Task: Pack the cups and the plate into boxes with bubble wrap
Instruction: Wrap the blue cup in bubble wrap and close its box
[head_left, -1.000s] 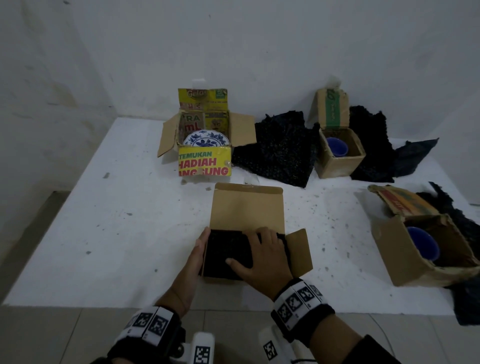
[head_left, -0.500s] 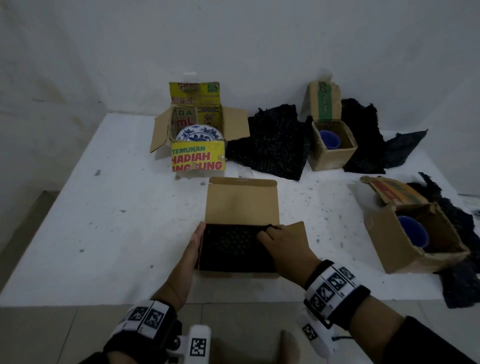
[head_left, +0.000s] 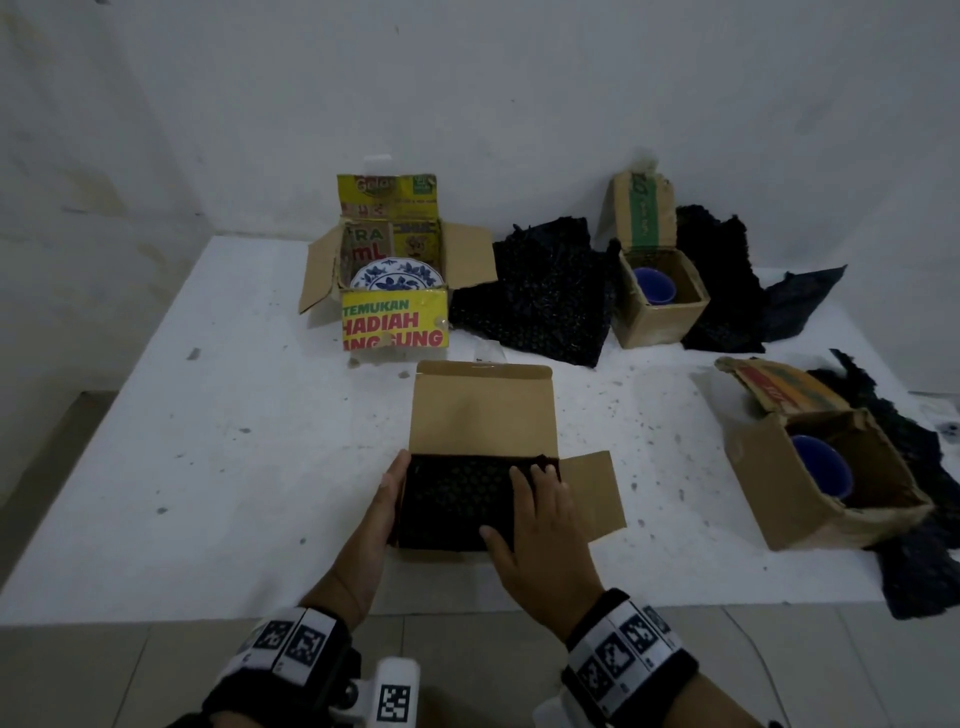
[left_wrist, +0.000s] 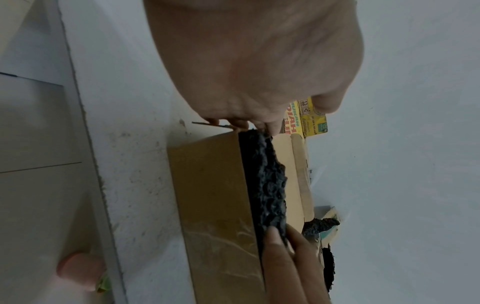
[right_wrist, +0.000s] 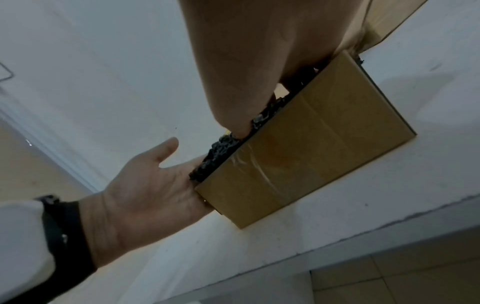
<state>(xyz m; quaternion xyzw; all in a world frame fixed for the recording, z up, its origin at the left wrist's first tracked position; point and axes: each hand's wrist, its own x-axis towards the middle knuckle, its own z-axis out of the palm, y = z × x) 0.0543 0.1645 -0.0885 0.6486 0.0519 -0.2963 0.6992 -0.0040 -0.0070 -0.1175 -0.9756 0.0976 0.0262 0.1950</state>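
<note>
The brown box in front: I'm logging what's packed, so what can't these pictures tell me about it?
- Contents: black bubble wrap covers the brown box opening in every view.
- Right hand fingertips: head view shows them against the wrap; the right wrist view's palm blocks them.
- Left hand fingers: hidden beside the box wall.

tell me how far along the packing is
Looks done: the near box is filled with black bubble wrap; what it covers is hidden. In hand: the left hand steadies the box side while the right hand presses the wrap flat. Left: its lid, the unwrapped plate and two bare blue cups in open boxes.
</note>
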